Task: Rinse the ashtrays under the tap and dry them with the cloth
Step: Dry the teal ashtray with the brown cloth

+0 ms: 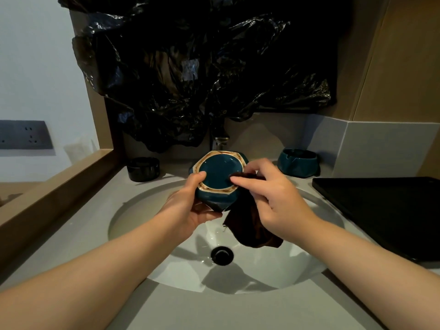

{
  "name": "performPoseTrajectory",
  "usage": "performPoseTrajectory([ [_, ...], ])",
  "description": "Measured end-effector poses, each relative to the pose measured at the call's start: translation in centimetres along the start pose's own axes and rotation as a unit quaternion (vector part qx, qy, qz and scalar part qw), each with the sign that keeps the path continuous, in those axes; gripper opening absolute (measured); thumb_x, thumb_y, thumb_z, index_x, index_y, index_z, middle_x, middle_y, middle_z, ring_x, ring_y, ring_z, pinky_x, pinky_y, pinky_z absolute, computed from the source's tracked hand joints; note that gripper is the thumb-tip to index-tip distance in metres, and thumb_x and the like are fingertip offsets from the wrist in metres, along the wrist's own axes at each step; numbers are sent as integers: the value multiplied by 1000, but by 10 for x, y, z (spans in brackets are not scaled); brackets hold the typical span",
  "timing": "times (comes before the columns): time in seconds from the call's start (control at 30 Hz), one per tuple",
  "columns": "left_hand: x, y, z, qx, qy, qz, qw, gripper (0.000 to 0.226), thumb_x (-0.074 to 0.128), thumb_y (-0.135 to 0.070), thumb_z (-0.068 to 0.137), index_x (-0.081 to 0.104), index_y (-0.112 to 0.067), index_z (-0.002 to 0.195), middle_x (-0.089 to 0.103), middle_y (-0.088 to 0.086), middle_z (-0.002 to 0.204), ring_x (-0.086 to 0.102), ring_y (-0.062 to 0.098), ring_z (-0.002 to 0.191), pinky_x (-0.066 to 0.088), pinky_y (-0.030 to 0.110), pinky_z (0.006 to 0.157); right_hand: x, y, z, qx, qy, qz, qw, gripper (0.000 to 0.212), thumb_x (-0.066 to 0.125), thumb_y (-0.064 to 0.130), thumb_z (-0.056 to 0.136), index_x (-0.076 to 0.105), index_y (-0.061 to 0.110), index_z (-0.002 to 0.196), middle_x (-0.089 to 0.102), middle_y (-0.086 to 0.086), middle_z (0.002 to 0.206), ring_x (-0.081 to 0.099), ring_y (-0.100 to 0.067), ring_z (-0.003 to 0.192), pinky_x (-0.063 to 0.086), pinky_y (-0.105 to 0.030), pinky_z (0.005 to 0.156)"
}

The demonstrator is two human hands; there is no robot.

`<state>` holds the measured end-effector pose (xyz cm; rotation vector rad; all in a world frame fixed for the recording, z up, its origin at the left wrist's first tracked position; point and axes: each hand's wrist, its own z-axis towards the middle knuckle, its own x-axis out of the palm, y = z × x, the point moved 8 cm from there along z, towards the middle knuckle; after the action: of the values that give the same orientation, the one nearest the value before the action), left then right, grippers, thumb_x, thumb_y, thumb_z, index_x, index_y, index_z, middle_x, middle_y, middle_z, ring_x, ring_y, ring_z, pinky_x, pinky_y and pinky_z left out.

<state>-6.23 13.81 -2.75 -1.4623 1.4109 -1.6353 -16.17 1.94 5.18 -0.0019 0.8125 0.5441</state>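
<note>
Fingers (241, 180) of your right hand (276, 198) pinch cloth (250, 227) onto ashtray (217, 173) base, left hand (190, 207) grips it; drying now, likely flip next.

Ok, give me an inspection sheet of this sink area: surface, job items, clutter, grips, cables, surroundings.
Surface: grey counter with a white sink; no running water seen.
Job's things: held ashtray over the sink, apparently underside up; brown cloth against it; right ashtray and black ashtray stand on the counter behind the sink.
Clutter: black tray on the counter at right.
Grips: left hand grips the held ashtray; right hand pinches the cloth onto it.
Cables: nothing seen.
Surroundings: black plastic sheet above, hiding most of the tap; socket on the left wall.
</note>
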Motion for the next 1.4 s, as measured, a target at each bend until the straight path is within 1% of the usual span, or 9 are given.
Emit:
performPoseTrajectory([
  [0.13, -1, -1, 0, 2, -8, 11, 1000, 23, 62, -33, 90, 58, -13, 102, 69, 16, 103, 68, 28, 90, 55, 42, 63, -19, -17, -2, 56, -87, 54, 993, 32, 46, -4, 85, 74, 8, 94, 53, 4, 97, 51, -6, 89, 45, -13, 75],
  [0.23, 0, -3, -2, 10, -2, 22, 1000, 18, 62, -30, 90, 57, -14, 98, 68, 16, 105, 68, 29, 91, 56, 43, 66, -21, -70, -10, 278, -105, 80, 951, 30, 46, -6, 86, 74, 5, 86, 59, -5, 93, 54, -9, 79, 42, -14, 70],
  [0.37, 4, -4, -4, 14, 12, 16, 1000, 20, 62, -29, 90, 56, -14, 103, 68, 15, 108, 68, 30, 93, 57, 43, 71, 19, -105, -45, 592, -6, 289, 753, 38, 63, 42, 84, 69, 9, 98, 68, -16, 103, 66, -33, 90, 53, -41, 83],
  [0.43, 6, -2, -4, 10, 20, 10, 1000, 22, 62, -28, 91, 55, -13, 105, 67, 16, 110, 67, 31, 96, 57, 44, 72, 34, -93, -42, 578, 67, 347, 735, 62, 54, 67, 80, 70, 12, 105, 67, -9, 109, 63, -30, 104, 49, -38, 93],
  [0.53, 12, 2, -6, 3, 41, 25, 999, 22, 61, -28, 91, 57, -11, 104, 68, 18, 110, 68, 32, 95, 57, 43, 72, 44, -74, -35, 526, 95, 430, 728, 64, 64, 62, 69, 68, 11, 107, 71, -11, 106, 67, -28, 101, 50, -38, 94],
  [0.7, 20, 13, -8, -24, 102, 62, 993, 29, 60, -23, 92, 58, -9, 117, 71, 14, 111, 71, 29, 95, 56, 39, 80, 40, -72, -33, 512, 69, 425, 743, 39, 73, 31, 79, 68, 1, 103, 73, -17, 91, 71, -32, 85, 57, -37, 73],
  [1.03, 19, 10, -3, 12, 133, 212, 968, 46, 68, -23, 86, 49, -26, 128, 69, 3, 113, 65, 20, 107, 50, 42, 98, 3, -64, -10, 360, 199, 131, 902, 25, 77, 42, 71, 73, 18, 78, 73, -4, 79, 67, -17, 79, 50, -31, 71],
  [1.23, 29, 9, -10, 47, 202, 424, 882, 42, 77, -18, 78, 54, -43, 103, 63, -9, 115, 60, 9, 107, 53, 32, 94, 14, -46, -11, 283, 302, 11, 910, 34, 76, 47, 68, 68, 27, 94, 70, 7, 79, 66, -8, 74, 54, -24, 64],
  [1.4, 29, 2, -10, 74, 182, 439, 876, 37, 79, -21, 76, 55, -41, 94, 63, -14, 108, 59, 7, 106, 53, 28, 89, 8, -44, -9, 273, 286, 3, 918, 45, 77, 48, 68, 62, 31, 107, 65, 13, 100, 60, -4, 88, 52, -20, 77],
])
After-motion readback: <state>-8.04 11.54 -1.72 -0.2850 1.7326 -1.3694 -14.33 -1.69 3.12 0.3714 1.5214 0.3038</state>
